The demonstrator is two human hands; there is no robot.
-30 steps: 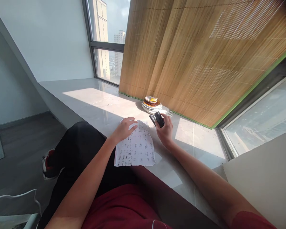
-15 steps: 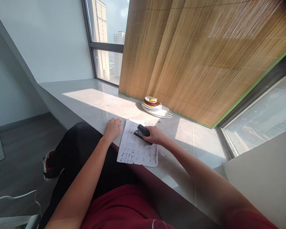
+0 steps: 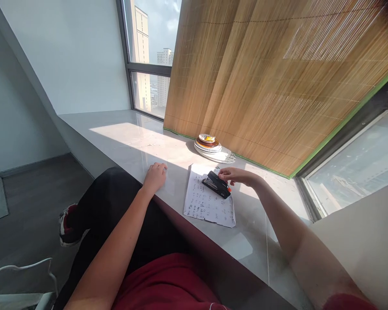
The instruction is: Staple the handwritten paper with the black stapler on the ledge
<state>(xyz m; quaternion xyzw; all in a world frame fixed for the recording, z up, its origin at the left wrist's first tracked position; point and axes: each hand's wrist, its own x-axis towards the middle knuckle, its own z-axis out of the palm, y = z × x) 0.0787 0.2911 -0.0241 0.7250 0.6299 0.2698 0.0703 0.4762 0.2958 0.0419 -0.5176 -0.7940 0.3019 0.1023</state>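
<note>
A black stapler (image 3: pixel 216 185) with an orange spot at its right end lies on a handwritten white sheet (image 3: pixel 207 209) on the windowsill. My right hand (image 3: pixel 234 175) is at the stapler's upper right side, its fingers bent at the edge; whether they grip it is hard to tell. To the left of the sheet, my left hand (image 3: pixel 155 176) rests on the sill near its front edge, fingers curled and apart from the paper. What may be under its fingers is hidden.
Stacked plates and small dishes (image 3: pixel 208 144) stand behind the paper, against the bamboo blind (image 3: pixel 245 86). The pale sill (image 3: pixel 123 137) runs left to a window. My knee and a white metal frame (image 3: pixel 19 297) are lower left.
The sheet and the stapler have shifted right. My right hand has moved right, from being wrapped over the stapler to its far side. The left hand looks nearly unchanged.
</note>
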